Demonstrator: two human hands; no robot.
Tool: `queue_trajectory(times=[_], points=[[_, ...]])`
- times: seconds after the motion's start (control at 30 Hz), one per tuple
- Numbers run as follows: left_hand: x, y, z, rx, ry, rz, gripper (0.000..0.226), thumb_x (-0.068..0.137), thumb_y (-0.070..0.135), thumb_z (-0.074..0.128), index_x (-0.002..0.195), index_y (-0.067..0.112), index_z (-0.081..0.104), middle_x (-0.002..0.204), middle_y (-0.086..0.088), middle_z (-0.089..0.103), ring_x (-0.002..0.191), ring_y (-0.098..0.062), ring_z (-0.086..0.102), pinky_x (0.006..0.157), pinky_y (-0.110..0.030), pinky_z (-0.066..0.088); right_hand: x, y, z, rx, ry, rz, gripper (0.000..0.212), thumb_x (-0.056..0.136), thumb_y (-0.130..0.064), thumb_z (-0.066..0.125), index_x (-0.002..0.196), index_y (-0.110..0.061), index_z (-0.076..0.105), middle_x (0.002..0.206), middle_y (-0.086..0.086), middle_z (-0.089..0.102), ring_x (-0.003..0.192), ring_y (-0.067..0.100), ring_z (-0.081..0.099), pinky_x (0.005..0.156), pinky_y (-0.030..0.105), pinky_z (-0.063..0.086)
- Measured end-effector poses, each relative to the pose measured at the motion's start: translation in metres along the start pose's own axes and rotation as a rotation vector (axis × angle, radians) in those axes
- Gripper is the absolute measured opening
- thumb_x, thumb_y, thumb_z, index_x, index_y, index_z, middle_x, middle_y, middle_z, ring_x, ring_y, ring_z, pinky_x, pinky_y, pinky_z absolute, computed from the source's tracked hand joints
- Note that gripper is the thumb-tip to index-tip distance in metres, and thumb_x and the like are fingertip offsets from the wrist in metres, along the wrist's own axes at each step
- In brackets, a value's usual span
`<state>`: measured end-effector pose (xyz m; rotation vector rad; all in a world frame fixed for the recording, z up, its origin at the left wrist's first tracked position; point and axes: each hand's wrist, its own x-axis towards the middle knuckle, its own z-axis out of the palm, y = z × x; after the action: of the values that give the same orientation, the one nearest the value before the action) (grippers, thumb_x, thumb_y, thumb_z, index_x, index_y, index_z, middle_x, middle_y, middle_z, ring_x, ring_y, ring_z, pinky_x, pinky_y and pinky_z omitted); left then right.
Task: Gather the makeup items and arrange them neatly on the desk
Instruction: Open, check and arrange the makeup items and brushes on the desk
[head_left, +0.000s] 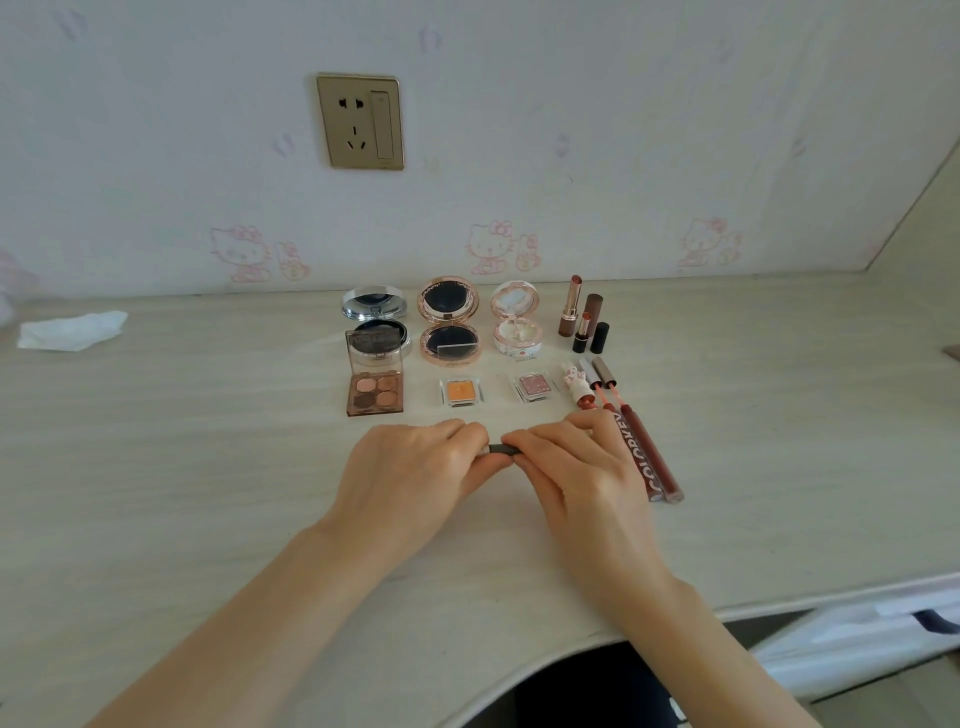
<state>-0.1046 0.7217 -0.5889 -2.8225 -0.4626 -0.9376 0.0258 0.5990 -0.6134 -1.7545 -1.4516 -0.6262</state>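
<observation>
My left hand (415, 467) and my right hand (576, 467) meet at the desk's middle, both closed on one small dark stick-shaped item (503, 448), mostly hidden by fingers. Behind them stand three open round compacts: silver (375, 322), rose-gold (449, 318), pale pink (517, 322). In front of those lie a four-pan eyeshadow palette (374, 389), an orange single shadow (459, 392) and a pink single shadow (533, 386). Uncapped lipsticks (582, 314) stand at the right. Lip gloss tubes (644, 447) lie beside my right hand.
A crumpled white tissue (72, 330) lies at the far left of the light wood desk (208, 467). A wall socket (361, 122) sits above the compacts. The desk's curved front edge (571, 644) runs below my forearms; the wall angles in at the right.
</observation>
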Motion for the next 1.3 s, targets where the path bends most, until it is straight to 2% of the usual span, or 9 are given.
queue_trajectory(times=[0.4,0.5,0.67,0.83,1.0,1.07,1.13,1.2,1.3], points=[[0.001,-0.003,0.002,-0.007,-0.08,-0.046,0.047,0.09,0.064,0.028,0.065,0.024,0.031,0.041,0.005,0.042,0.035,-0.018,0.041,0.034,-0.023,0.024,-0.001,0.001,0.003,0.009,-0.035,-0.04,0.015,0.085,-0.01,0.066,0.099,-0.009,0.073,0.09,-0.002,0.07,0.086,0.021,0.05,0.064,0.035,0.048],[0.001,-0.008,-0.003,-0.003,-0.097,-0.047,0.053,0.087,0.068,0.028,0.062,0.022,0.036,0.041,0.005,0.045,0.036,-0.018,0.044,0.038,-0.021,0.017,-0.001,-0.001,0.002,0.034,-0.028,-0.061,0.013,0.086,-0.009,0.066,0.097,-0.008,0.073,0.088,0.0,0.068,0.086,0.018,0.048,0.067,0.029,0.044],[0.003,-0.006,-0.004,0.003,-0.128,-0.003,0.053,0.084,0.071,0.031,0.073,0.022,0.047,0.058,0.009,0.057,0.043,-0.016,0.054,0.037,-0.025,0.028,0.0,0.003,0.003,0.047,0.015,0.025,0.018,0.09,-0.016,0.061,0.1,-0.009,0.074,0.092,-0.001,0.069,0.09,0.021,0.054,0.074,0.032,0.047],[0.004,-0.005,-0.008,0.018,-0.121,-0.029,0.052,0.09,0.06,0.032,0.07,0.018,0.055,0.062,0.008,0.049,0.044,-0.017,0.05,0.039,-0.024,0.024,0.0,0.003,-0.004,-0.006,0.063,0.173,0.016,0.088,-0.013,0.066,0.102,-0.012,0.074,0.097,-0.002,0.069,0.096,0.019,0.054,0.089,0.014,0.036],[0.003,-0.005,-0.007,-0.068,-0.141,-0.137,0.037,0.093,0.033,0.031,0.08,0.013,0.058,0.071,0.004,0.048,0.058,-0.021,0.052,0.046,-0.032,0.037,-0.002,0.003,-0.006,-0.015,0.072,0.329,0.021,0.083,-0.01,0.072,0.102,-0.018,0.073,0.101,-0.006,0.068,0.101,0.014,0.051,0.083,0.032,0.051],[0.002,-0.006,-0.005,-0.104,-0.167,-0.172,0.023,0.091,0.017,0.04,0.094,0.009,0.062,0.082,0.0,0.05,0.073,-0.023,0.054,0.057,-0.036,0.044,-0.001,0.003,-0.008,-0.002,0.07,0.365,0.023,0.083,-0.011,0.071,0.105,-0.02,0.072,0.102,-0.007,0.068,0.102,0.015,0.052,0.083,0.039,0.053],[0.003,-0.005,-0.004,-0.164,-0.174,-0.205,0.029,0.089,0.004,0.049,0.115,0.009,0.062,0.094,-0.001,0.052,0.085,-0.022,0.054,0.068,-0.032,0.045,0.001,0.003,-0.011,0.03,0.074,0.382,0.025,0.084,-0.012,0.07,0.107,-0.02,0.071,0.101,-0.007,0.069,0.101,0.017,0.055,0.084,0.041,0.053],[0.006,-0.001,-0.006,-0.243,-0.136,-0.238,0.043,0.088,-0.002,0.052,0.129,0.01,0.057,0.101,0.001,0.054,0.09,-0.017,0.054,0.073,-0.023,0.04,0.002,0.005,-0.018,0.062,0.078,0.381,0.027,0.084,-0.009,0.069,0.109,-0.018,0.071,0.096,-0.005,0.069,0.096,0.018,0.056,0.079,0.034,0.053],[0.013,0.009,-0.011,-0.388,-0.047,-0.282,0.047,0.087,-0.001,0.058,0.131,0.017,0.055,0.1,0.005,0.059,0.085,-0.011,0.055,0.074,-0.017,0.039,0.003,0.009,-0.035,0.106,0.075,0.413,0.031,0.085,-0.007,0.068,0.114,-0.017,0.069,0.09,-0.012,0.066,0.088,0.015,0.056,0.07,0.018,0.046]])
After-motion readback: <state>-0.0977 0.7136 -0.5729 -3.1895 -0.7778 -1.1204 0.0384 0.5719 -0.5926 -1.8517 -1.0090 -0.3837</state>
